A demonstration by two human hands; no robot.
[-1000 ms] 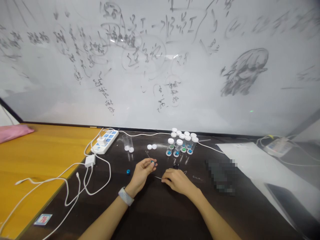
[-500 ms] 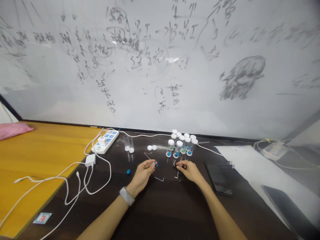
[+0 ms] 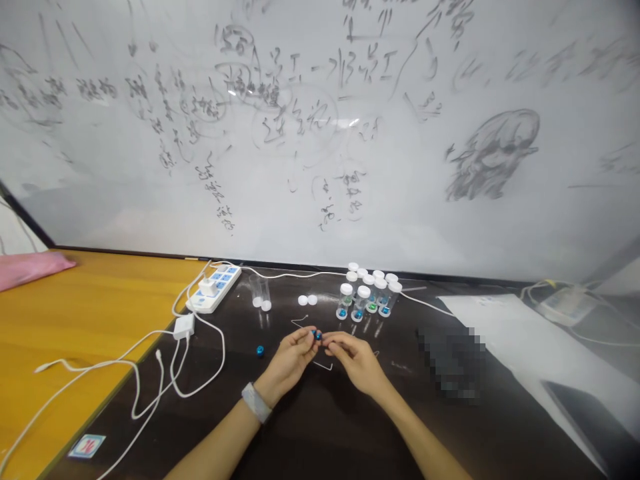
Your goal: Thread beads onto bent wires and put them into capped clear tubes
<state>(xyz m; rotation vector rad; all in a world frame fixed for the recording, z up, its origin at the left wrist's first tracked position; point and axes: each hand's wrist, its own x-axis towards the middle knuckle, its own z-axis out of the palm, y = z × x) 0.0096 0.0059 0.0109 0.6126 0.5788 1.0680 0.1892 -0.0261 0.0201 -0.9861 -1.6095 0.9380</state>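
Between the thumb and fingers of my left hand is a small shiny blue metallic piece. My right hand is closed in a pinch right beside that piece; whatever its fingertips hold is too small to make out. A similar blue piece lies on the dark table to the left. Just below the fingertips rests a thin L-shaped hex key, and a bent thin metal piece lies behind my left hand.
Capped clear vials with blue or green pieces stand at the back. Two clear tubes and white caps are left of them. A power strip with white cables occupies the left. Paper and a dark device lie right.
My right hand has moved left from the tabletop to the blue piece in my left hand. My left hand stays nearly in place. The view has shifted slightly.
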